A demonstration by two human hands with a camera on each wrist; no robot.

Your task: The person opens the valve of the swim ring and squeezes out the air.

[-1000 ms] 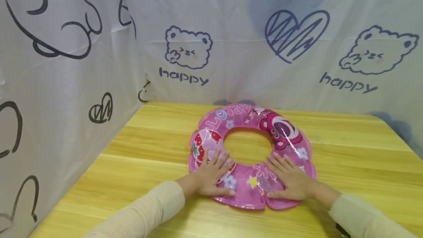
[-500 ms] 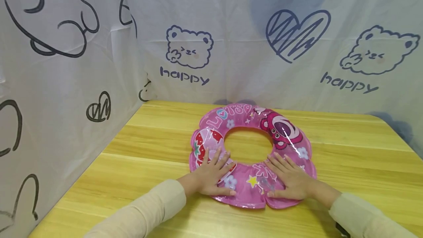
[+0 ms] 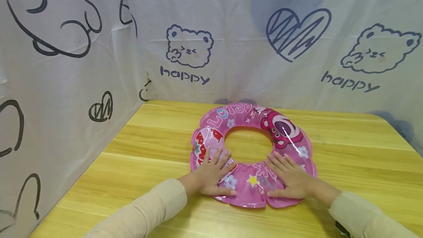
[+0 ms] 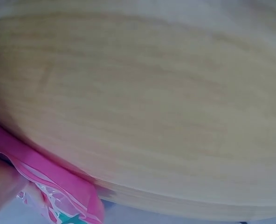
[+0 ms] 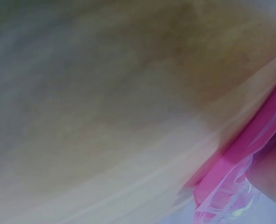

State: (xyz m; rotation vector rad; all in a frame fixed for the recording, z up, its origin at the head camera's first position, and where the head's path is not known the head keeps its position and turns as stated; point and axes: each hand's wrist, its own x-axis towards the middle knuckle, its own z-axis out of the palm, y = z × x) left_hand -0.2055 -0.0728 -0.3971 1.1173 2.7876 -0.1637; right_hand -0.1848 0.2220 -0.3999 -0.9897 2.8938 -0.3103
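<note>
Lying flat on a smooth, yellow, wood-grain table (image 3: 132, 179), reaching to its far edge: a glossy pink inflatable ring of soft, see-through plastic (image 3: 242, 195), rounded in section, with an oval hole at its middle and a scalloped, thin-seamed outer rim, notched at the near side. Printed on the plastic: white-outlined LOTSO lettering (image 3: 228, 115), a magenta cartoon bear (image 3: 281, 129), a round red-and-white strawberry (image 3: 201, 146), a small yellow star (image 3: 252, 181) and pale flowers. Across the upper curve, bright streaks of reflected light; on the near part, faint creases.

Resting on the near left part, partly over the strawberry: a bare left hand (image 3: 211, 175), palm down, fingers straight and spread, thumb apart. Resting on the near right part: a bare right hand (image 3: 292, 179), likewise flat, fingers extended and fanned, clasping nothing. Between the two thumbs, a stretch of bare pink plastic. Over both forearms, plain cream cloth sleeves (image 3: 148, 205).

Behind and to the left, hanging white fabric sheets (image 3: 238, 65), lightly wrinkled, with line-drawn bears, scribbled hearts and rounded "happy" lettering. In both wrist views, blurred wood grain with a pink plastic edge in a lower corner; impossible to tell finger positions there.
</note>
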